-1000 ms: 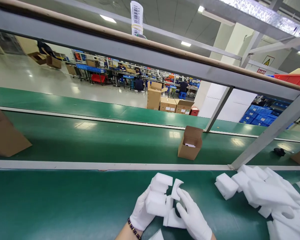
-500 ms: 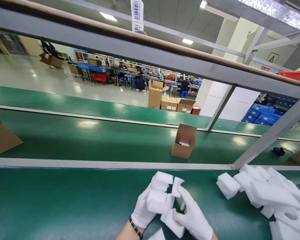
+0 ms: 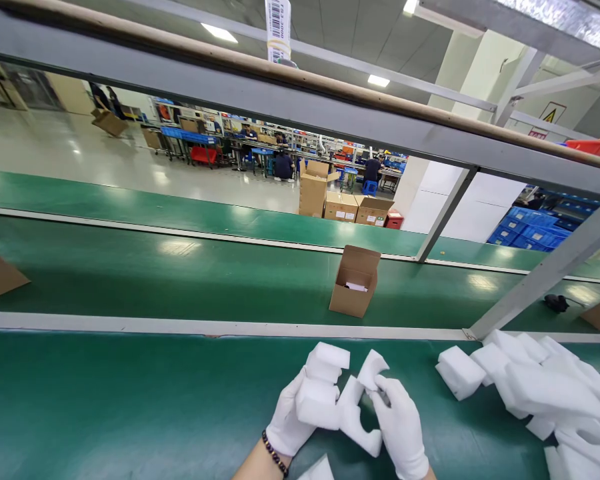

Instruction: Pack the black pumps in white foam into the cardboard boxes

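My left hand (image 3: 287,420), in a white glove with a beaded bracelet at the wrist, is closed around a white foam block (image 3: 318,403) with a notched upper part. My right hand (image 3: 401,427), also gloved, pinches a small curved foam piece (image 3: 372,367) between thumb and fingertips. Between the hands is a C-shaped foam piece (image 3: 351,421), its hollow facing right; whether it is joined to the block I cannot tell. The corner of another foam piece (image 3: 319,471) shows at the bottom edge, near my left wrist.
A heap of white foam pieces (image 3: 555,387) lies on the green work surface (image 3: 130,400) at right. Beyond the pale rail (image 3: 145,325), an open cardboard box (image 3: 353,301) stands on a green belt. A slanted metal post (image 3: 540,273) rises at right; a long beam crosses above.
My right hand has drawn the small curved piece right, away from the block. The C-shaped piece has turned so its hollow shows. The cardboard box on the belt has shifted left.
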Available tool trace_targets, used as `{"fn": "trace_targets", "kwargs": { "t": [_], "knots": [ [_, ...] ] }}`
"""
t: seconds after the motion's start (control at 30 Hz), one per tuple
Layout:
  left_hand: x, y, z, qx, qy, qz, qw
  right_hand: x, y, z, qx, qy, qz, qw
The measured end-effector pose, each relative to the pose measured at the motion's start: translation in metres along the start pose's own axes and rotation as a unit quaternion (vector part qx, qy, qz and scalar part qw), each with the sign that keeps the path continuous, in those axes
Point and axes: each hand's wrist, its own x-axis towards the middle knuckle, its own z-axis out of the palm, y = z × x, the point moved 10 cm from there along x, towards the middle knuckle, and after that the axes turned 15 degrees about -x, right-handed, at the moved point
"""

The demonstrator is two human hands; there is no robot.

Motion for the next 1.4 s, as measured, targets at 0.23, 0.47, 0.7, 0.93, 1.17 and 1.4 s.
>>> {"fn": "trace_targets", "kwargs": {
  "t": [0.23, 0.47, 0.7, 0.93, 1.17, 1.4],
  "knots": [
    [0.001, 0.0, -0.009, -0.047, 0.03, 0.014, 0.998, -0.009, 0.001, -0.01, 0.046, 0.059, 0.046, 0.996],
    [0.002, 0.007, -0.002, -0.059, 0.017, 0.032, 0.998, -0.013, -0.029, 0.019, 0.005, -0.096, -0.027, 0.995],
    [0.002, 0.007, -0.007, -0.056, 0.033, 0.037, 0.997, -0.021, -0.045, 0.032, -0.081, -0.229, -0.023, 0.97],
    [-0.001, 0.004, -0.007, -0.032, 0.043, 0.028, 0.998, -0.016, -0.034, 0.014, -0.022, -0.211, 0.028, 0.977],
    [-0.002, -0.005, 0.004, -0.059, 0.01, -0.002, 0.998, -0.012, -0.032, -0.004, -0.076, -0.212, 0.009, 0.974],
    [0.003, -0.006, 0.005, -0.032, -0.003, 0.002, 0.999, -0.009, -0.041, -0.012, -0.063, -0.165, -0.03, 0.984]
  ]
}}
